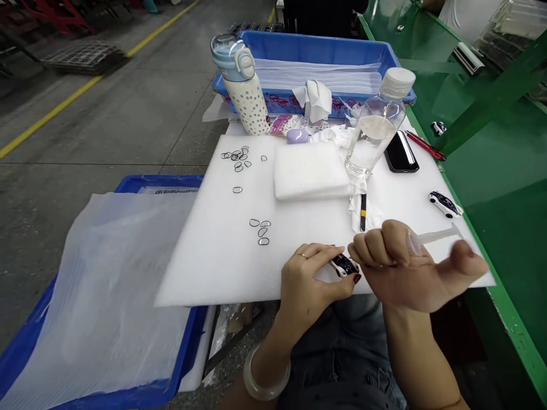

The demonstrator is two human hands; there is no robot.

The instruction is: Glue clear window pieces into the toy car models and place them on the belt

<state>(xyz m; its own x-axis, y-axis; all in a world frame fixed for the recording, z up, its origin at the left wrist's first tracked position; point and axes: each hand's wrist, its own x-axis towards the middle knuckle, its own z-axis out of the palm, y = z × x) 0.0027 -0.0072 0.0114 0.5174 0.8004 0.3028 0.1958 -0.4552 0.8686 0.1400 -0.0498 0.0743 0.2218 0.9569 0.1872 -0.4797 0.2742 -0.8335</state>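
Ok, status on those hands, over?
Left fingers pinching car. Right fingers curled round clear tube. Foam block beyond, touching neither.

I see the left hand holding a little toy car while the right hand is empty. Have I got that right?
Not quite: the right hand isn't empty. The head view shows it gripping a clear syringe-like tube. The left hand is indeed holding the toy car.

Left hand (308, 287): thin gold-toned ring (302, 255), dark-red thumbnail polish (357, 278); pale translucent bangle (265, 393). Below: dark denim jeans (342, 330).
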